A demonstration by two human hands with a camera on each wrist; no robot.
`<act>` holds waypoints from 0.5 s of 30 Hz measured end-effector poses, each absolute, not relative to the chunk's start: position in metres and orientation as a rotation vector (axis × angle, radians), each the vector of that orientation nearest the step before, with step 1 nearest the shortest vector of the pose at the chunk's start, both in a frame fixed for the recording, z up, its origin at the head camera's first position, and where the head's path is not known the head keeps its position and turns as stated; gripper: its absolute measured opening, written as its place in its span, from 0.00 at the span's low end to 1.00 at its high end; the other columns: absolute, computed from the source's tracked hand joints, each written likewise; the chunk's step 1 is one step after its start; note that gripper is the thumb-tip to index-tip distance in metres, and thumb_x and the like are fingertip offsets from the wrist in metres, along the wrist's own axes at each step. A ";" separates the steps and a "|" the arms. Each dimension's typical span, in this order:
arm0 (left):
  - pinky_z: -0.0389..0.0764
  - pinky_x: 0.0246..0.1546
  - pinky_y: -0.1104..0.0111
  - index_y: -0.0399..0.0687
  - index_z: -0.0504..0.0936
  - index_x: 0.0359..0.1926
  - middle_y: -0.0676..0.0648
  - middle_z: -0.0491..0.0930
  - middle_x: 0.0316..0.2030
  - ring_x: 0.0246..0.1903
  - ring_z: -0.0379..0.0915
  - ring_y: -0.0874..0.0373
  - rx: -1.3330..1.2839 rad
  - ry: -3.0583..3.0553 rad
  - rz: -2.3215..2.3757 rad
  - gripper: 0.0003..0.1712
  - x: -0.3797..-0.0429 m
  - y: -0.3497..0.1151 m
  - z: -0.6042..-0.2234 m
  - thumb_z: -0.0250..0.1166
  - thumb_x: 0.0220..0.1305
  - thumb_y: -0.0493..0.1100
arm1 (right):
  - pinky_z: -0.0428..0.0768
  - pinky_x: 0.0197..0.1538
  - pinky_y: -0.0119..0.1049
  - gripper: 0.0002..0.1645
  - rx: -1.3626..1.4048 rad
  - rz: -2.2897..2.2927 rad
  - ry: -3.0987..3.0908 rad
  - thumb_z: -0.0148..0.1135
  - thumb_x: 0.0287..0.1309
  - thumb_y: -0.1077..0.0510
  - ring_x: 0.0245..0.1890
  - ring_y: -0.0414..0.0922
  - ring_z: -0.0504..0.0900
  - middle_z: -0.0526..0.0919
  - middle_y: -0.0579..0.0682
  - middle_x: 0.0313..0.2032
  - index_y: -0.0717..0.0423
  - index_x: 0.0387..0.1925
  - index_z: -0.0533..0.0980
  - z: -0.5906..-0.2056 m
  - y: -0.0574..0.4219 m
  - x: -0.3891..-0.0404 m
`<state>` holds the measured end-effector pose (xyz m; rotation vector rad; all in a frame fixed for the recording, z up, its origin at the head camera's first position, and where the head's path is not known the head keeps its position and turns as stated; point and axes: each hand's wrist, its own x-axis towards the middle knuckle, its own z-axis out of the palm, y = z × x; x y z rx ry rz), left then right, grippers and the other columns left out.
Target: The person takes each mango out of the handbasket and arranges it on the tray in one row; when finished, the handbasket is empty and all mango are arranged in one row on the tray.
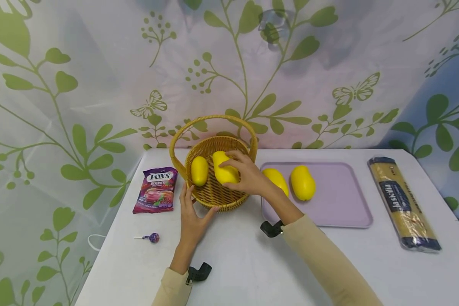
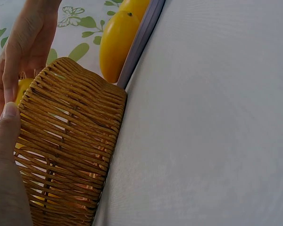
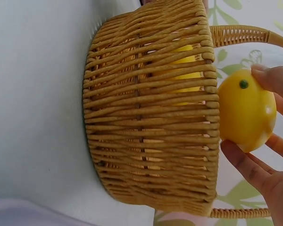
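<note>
A wicker basket (image 1: 218, 205) with a tall hoop handle stands on the white table. Inside it lies a yellow mango (image 1: 199, 171). My right hand (image 1: 248, 172) grips a second mango (image 3: 247, 113) between thumb and fingers; in the right wrist view this fruit is level with the basket's rim, its green stem spot facing the camera. My left hand (image 1: 193, 221) touches the basket's near left side, fingers along the side and thumb spread to the front. In the left wrist view the left thumb (image 2: 7, 125) lies at the woven rim.
Right of the basket, a lilac tray (image 1: 336, 195) bears two more mangoes, one (image 1: 303, 182) in plain sight and one (image 1: 276, 180) partly behind my right arm. A spaghetti pack (image 1: 403, 204) lies far right. A purple candy bag (image 1: 155, 190) and a lollipop (image 1: 153, 237) lie left.
</note>
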<state>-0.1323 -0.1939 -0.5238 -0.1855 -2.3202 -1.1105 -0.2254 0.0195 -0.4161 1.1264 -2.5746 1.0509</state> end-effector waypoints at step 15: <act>0.73 0.57 0.61 0.39 0.55 0.69 0.43 0.44 0.72 0.69 0.48 0.53 -0.181 -2.318 -1.120 0.57 -0.131 -0.194 -0.524 0.75 0.43 0.54 | 0.70 0.61 0.50 0.28 1.163 1.054 -2.524 0.71 0.46 0.49 0.65 0.51 0.59 0.62 0.52 0.64 0.45 0.52 0.75 -0.409 0.048 -0.202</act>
